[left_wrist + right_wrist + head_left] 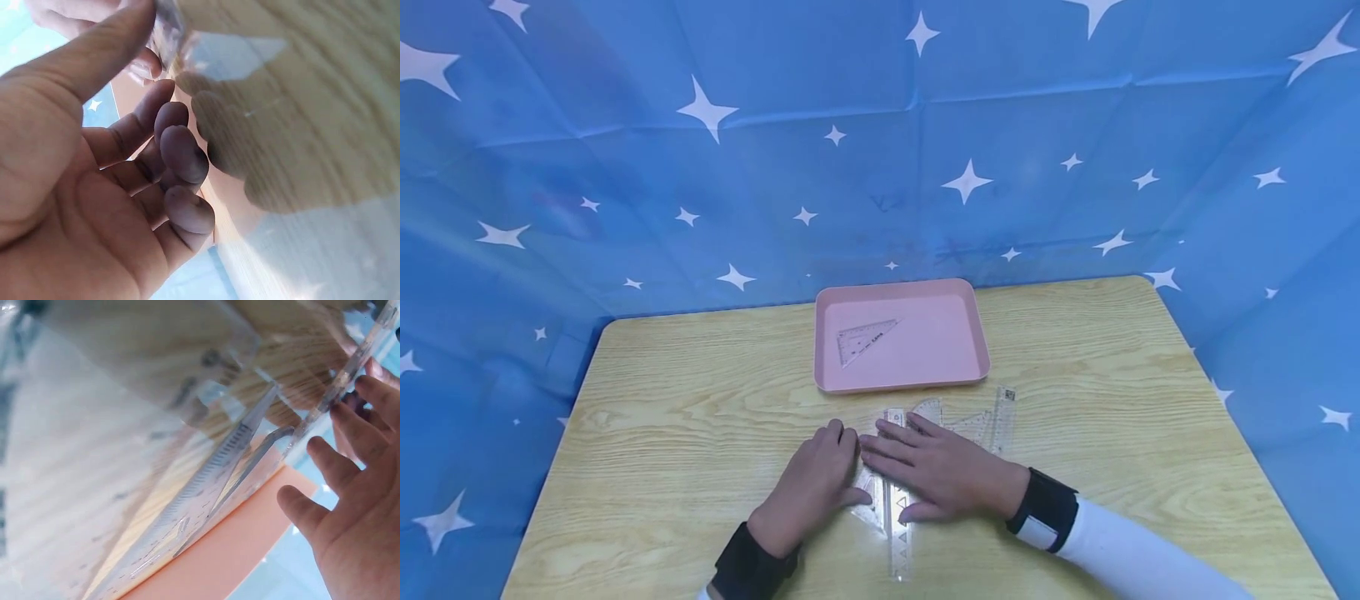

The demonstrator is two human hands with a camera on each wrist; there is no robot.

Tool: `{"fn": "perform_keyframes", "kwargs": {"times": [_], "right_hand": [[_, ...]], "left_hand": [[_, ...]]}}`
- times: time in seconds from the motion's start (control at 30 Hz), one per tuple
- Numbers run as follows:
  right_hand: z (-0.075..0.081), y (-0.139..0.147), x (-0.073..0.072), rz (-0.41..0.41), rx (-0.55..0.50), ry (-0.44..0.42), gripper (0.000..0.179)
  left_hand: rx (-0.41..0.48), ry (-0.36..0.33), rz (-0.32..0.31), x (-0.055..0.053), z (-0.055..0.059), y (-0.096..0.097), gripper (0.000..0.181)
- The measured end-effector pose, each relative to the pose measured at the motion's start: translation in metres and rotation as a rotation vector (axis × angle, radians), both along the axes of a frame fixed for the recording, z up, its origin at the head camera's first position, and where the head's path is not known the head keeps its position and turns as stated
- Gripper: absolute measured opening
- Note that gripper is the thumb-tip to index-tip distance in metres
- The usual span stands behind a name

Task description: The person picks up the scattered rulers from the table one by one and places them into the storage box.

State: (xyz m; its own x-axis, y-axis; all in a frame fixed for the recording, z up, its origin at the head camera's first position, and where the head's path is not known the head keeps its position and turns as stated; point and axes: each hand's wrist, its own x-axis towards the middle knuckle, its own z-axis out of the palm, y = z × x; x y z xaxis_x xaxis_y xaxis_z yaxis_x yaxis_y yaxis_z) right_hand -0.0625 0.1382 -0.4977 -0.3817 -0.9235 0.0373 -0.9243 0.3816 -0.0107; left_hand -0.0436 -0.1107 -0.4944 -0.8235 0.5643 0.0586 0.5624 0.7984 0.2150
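Observation:
A clear ruler (900, 537) lies lengthwise toward the person, with the spread fingers of the right hand (943, 467) resting across it. Just left of that ruler is a clear set square (871, 493), partly covered by both hands. The left hand (816, 475) rests beside it on the table, fingers loosely bent and thumb reaching to the set square; the left wrist view shows nothing inside the palm. Beyond the right hand lie a clear protractor (930, 408), another set square (976, 426) and a second ruler (1004, 412), each partly hidden by that hand or overlapping pieces.
Behind the hands, a pink tray (940, 375) stands near the table's far edge with a clear set square (861, 337) in it. The wood-grain table (685, 400) meets a blue star-patterned cloth (850, 183) at the back and sides.

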Motion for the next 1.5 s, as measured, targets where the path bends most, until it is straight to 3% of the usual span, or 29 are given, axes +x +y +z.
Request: {"fn": "perform_keyframes", "kwargs": {"times": [0.2,0.43,0.7,1.1,1.3,1.5], "right_hand": [[-0.002,-0.004,0.002,0.06,0.034,0.003,0.07],[-0.004,-0.007,0.003,0.061,0.053,-0.038,0.06],[-0.005,-0.009,0.002,0.041,0.05,-0.035,0.058],[-0.002,-0.016,-0.004,0.022,0.049,-0.005,0.059],[0.001,-0.021,-0.007,0.001,0.043,-0.034,0.059],[0.003,-0.028,-0.01,-0.019,0.053,-0.004,0.058]], "left_hand": [[0.063,-0.061,-0.007,0.0,-0.002,-0.006,0.062],[0.137,-0.198,0.008,-0.002,0.003,-0.01,0.047],[0.157,-0.243,0.023,-0.003,0.002,-0.012,0.033],[0.207,-0.168,0.083,-0.006,-0.002,-0.02,0.022],[0.206,-0.114,0.089,-0.012,-0.004,-0.027,0.023],[0.21,-0.062,0.11,-0.02,-0.006,-0.029,0.023]]}}
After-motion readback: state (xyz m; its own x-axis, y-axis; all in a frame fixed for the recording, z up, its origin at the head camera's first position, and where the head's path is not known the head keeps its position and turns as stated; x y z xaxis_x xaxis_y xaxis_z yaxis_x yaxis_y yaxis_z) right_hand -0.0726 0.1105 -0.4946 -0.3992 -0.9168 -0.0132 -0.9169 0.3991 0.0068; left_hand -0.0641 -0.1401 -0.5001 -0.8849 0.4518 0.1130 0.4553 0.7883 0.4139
